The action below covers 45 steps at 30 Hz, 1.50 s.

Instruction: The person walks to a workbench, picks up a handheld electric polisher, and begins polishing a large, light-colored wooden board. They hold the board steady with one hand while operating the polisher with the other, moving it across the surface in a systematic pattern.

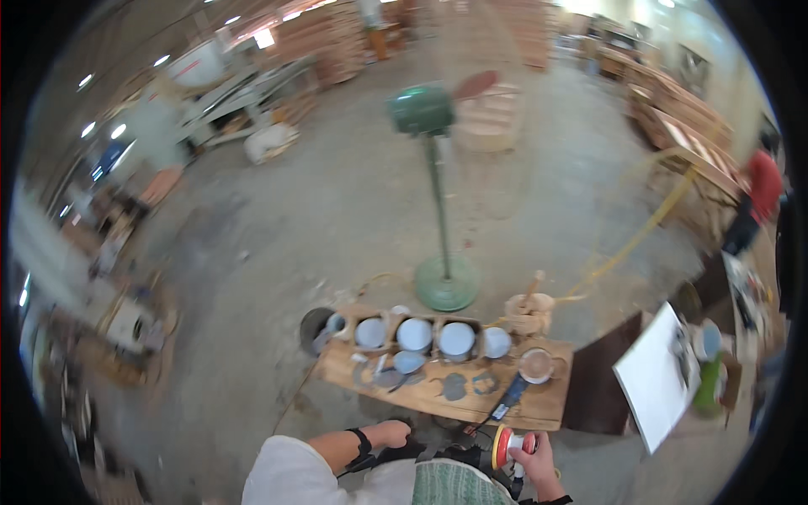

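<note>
My right hand [536, 461] grips a small round sander [507, 446] with a red body and a yellow-rimmed pad, held close to my body at the bench's near edge. My left hand [392, 434] is closed near my lap; what is in it, if anything, is hidden. In front of me stands a low wooden bench [345, 369]. A blue-handled power tool [508, 397] lies on its right part, beside a round brownish disc [536, 364]. Light blue round discs [456, 339] sit in a wooden rack along the far edge, and grey disc pieces [454, 386] lie nearer.
Beyond the bench stands a green pedestal fan [423, 109]. A yellow hose [627, 248] runs across the floor to the right. A white board [658, 379] leans at the right, near a green bottle [709, 383]. A person in red [762, 189] stands farther off by wooden pieces.
</note>
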Tool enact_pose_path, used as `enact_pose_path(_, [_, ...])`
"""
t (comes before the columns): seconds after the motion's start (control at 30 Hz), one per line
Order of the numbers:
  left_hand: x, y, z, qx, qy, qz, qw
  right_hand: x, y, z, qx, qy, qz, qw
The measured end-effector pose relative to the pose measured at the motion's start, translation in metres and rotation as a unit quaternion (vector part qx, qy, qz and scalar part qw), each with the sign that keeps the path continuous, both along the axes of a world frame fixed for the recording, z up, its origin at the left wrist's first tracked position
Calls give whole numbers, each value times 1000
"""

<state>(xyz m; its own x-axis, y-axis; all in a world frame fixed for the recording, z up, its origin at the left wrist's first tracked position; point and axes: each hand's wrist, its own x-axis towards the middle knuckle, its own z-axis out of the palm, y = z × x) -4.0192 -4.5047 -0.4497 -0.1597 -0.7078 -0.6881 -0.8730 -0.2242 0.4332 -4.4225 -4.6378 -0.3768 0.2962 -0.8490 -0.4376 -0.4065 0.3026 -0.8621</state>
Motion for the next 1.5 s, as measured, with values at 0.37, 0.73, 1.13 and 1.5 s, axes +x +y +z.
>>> enact_pose_path(0.37, [-6, 168, -35, -9, 174, 394, 902, 166, -34, 68, -64, -86, 220, 970])
enact_pose_path(0.73, [107, 202, -67, -42, 273, 308, 910, 318, 28, 140, -117, -63, 297, 946])
enact_pose_path(1.13, [239, 121, 140, -103, 756, 533, 366, 479, 95, 145, -257, -39, 342, 903])
enact_pose_path(1.5, [237, 110, 182, -181, 761, 566, 259, 523, 102, 149, -260, -72, 373, 888])
